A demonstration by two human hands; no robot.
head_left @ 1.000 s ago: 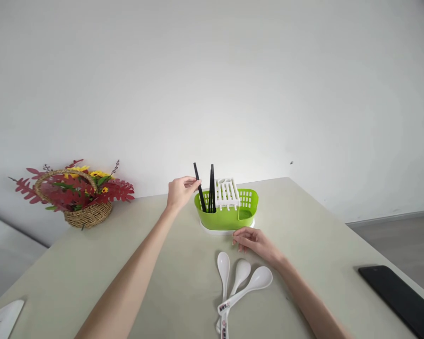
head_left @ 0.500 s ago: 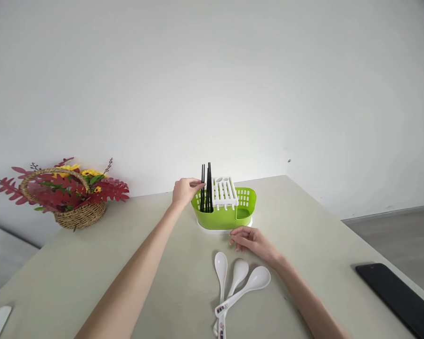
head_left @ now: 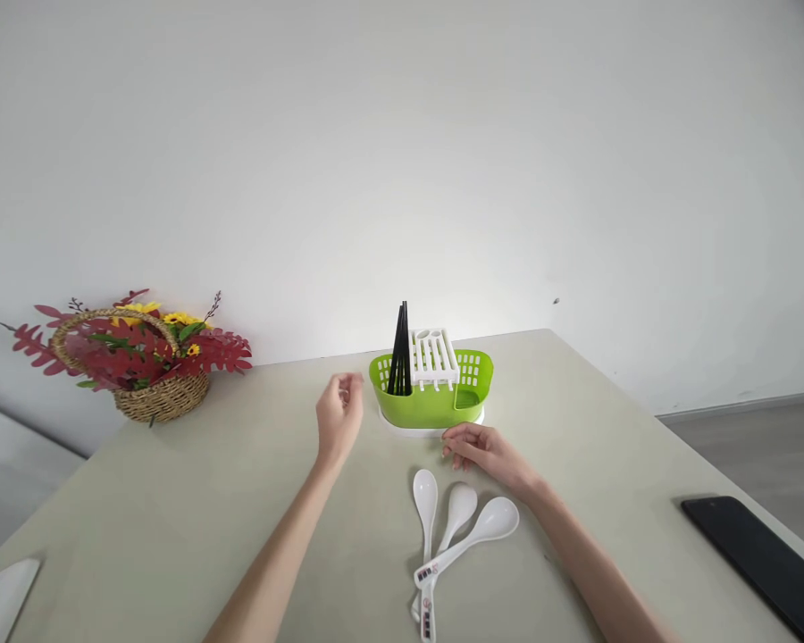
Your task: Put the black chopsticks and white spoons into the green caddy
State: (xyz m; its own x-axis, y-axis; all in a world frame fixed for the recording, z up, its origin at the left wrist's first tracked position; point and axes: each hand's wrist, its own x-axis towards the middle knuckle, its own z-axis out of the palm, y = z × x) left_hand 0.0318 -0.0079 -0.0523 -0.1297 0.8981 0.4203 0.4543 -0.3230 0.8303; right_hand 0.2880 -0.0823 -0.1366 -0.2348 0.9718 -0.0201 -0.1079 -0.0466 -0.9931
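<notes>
A green cutlery holder (head_left: 431, 404) with a white slotted insert (head_left: 433, 355) stands on the beige table (head_left: 174, 518). Several black chopsticks (head_left: 400, 350) stand upright in its left compartment. My left hand (head_left: 339, 418) hovers above the table just left of the holder, empty, with loosely curled fingers held apart. Resting on the table in front of the holder is my right hand (head_left: 481, 448), fingers relaxed and holding nothing. Three white spoons (head_left: 456, 527) lie fanned on the table just below my right hand.
A wicker basket of red and yellow artificial flowers (head_left: 138, 360) sits at the table's far left. A black phone (head_left: 764, 561) lies near the right edge. A white paper (head_left: 0, 597) shows at the lower left corner. A plain wall stands behind.
My left hand let go of the black chopsticks, which now stand in the holder, and drew back toward me to the left. My right hand barely shifted.
</notes>
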